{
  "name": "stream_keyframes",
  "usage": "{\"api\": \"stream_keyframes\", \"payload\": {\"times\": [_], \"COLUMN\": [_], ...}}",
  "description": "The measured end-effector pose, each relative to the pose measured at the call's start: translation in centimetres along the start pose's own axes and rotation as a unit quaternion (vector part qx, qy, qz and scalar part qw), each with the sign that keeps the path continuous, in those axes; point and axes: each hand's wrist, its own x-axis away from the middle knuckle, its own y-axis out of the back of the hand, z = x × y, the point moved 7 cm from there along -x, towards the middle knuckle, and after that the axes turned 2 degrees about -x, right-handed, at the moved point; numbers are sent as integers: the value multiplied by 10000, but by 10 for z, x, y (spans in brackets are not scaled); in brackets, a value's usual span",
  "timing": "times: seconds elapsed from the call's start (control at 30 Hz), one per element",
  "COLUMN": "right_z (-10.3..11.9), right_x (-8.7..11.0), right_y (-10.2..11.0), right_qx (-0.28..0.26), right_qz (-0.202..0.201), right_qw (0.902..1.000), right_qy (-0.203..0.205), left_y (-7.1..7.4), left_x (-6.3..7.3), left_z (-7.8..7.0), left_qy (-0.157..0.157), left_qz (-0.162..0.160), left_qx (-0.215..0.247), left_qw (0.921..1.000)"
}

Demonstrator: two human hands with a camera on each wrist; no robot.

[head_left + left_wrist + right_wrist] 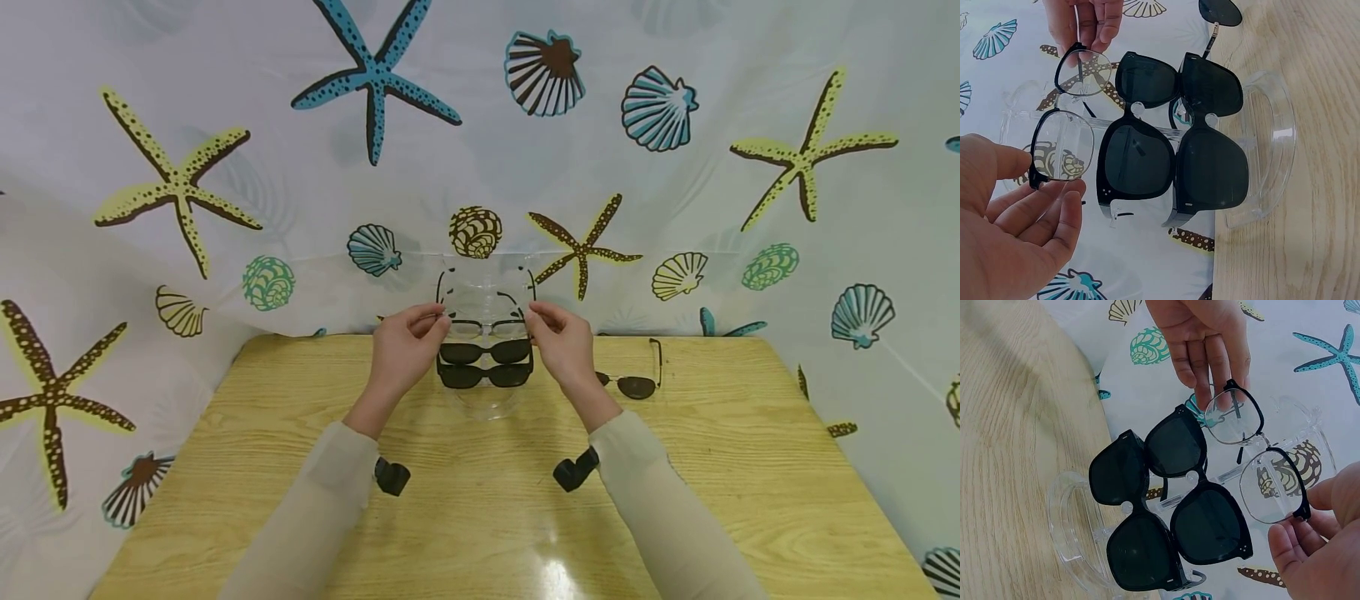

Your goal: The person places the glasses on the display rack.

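Clear-lens eyeglasses (491, 328) with dark upper rims are held between both hands at the upper part of a transparent display stand (483, 410). My left hand (401, 350) pinches them at the left hinge end between thumb and fingers. At the opposite end my right hand (562, 346) grips them the same way. Just below, two pairs of black sunglasses sit on the stand: the upper sunglasses (463, 353) and the lower sunglasses (461, 377). In the left wrist view, the eyeglasses (1063, 147) are beside the dark pairs, their temples partly hidden.
A pair of thin-framed sunglasses (636, 387) lies on the wooden table (480, 517) right of the stand, partly behind my right wrist. A white curtain (465, 150) printed with starfish and shells hangs behind the table and along its sides.
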Motion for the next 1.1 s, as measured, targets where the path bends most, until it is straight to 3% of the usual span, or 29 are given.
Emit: {"api": "stream_keyframes", "payload": {"times": [0.47,1.1], "right_z": [-2,-7], "right_x": [2,-1], "right_y": [0,2], "right_qx": [-64,-69], "right_qz": [46,127], "right_qw": [10000,9999], "right_qy": [-53,-80], "left_y": [-2,0], "left_x": [1,2], "left_z": [2,2], "left_qy": [-46,-161], "left_qz": [13,-27], "left_qx": [73,-167], "left_qw": [10000,9997]}}
